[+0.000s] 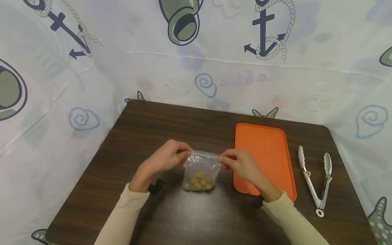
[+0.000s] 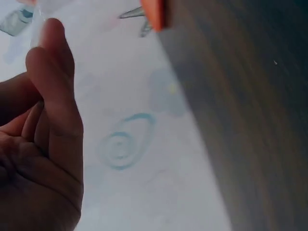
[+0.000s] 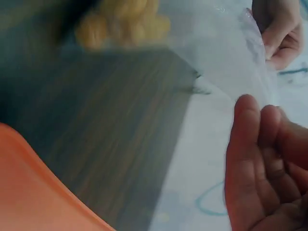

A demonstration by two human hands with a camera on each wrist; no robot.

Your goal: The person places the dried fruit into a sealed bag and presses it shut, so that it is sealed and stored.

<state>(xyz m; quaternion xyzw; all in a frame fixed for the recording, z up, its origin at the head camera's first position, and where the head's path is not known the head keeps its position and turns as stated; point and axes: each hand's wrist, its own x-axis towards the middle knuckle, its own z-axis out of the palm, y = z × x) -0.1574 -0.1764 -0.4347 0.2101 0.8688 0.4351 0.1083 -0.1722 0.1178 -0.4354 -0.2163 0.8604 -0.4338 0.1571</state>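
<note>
A clear plastic zip bag (image 1: 202,166) hangs upright between both hands, its top edge stretched from one to the other. Several small round yellowish pieces (image 1: 199,181) lie in its bottom; the right wrist view shows these yellow pieces (image 3: 127,21) blurred through the film. My left hand (image 1: 171,156) pinches the bag's top left corner between thumb and fingers. At the top right corner, my right hand (image 1: 240,164) pinches the edge the same way. In the left wrist view the left hand (image 2: 53,130) shows curled fingers with a bit of film at their tips.
An orange tray (image 1: 263,143) lies on the dark wooden table (image 1: 122,146), partly under the right forearm. Right of it rest metal tongs (image 1: 318,190) with white tips, spread apart. A patterned cloth (image 1: 153,68) hangs behind and beside the table.
</note>
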